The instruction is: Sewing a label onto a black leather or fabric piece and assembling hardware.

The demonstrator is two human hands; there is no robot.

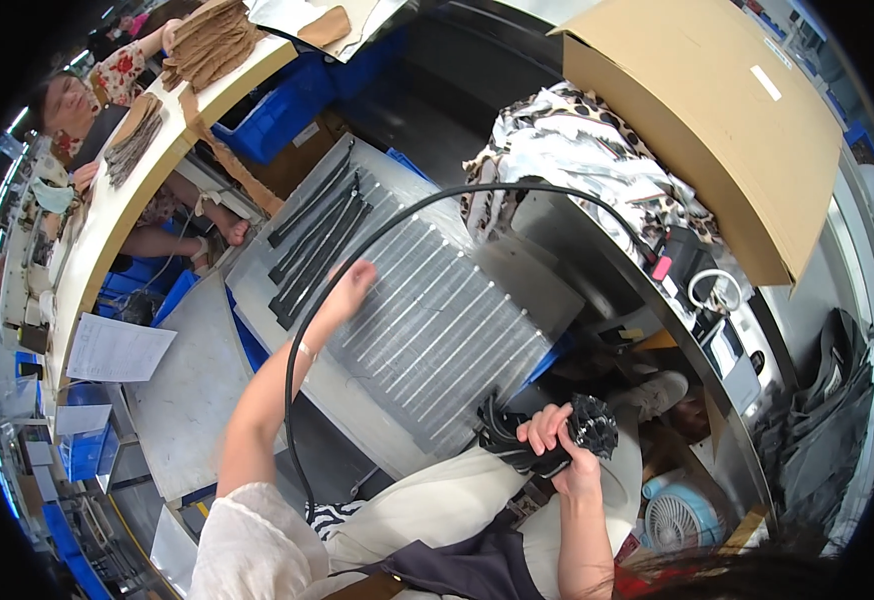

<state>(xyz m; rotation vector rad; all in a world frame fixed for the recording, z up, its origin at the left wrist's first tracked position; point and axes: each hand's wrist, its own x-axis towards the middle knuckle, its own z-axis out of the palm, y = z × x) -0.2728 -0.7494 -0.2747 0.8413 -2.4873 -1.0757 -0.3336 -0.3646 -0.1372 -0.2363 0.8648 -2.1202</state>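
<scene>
My left hand (356, 284) is over the grey board (437, 330) with its fingers curled closed. Whatever it may hold is too small or hidden to tell. Beside it, several black fabric strips (322, 235) lie side by side on the board's far left part. Evenly spaced pale lines run across the rest of the board. At my lap, my right hand (554, 437) is closed around a bundle of black strips (593, 427). Cut ends bunch out on the bundle's right side, and looped ends stick out at the left.
A black cable (397, 212) arches over the board. Leopard-print fabric (577, 150) and a large cardboard box (697, 120) stand at the far right. Below is a small fan (679, 520). Another person (122, 75) sits beyond the curved table (107, 260), near brown stacked pieces (212, 45).
</scene>
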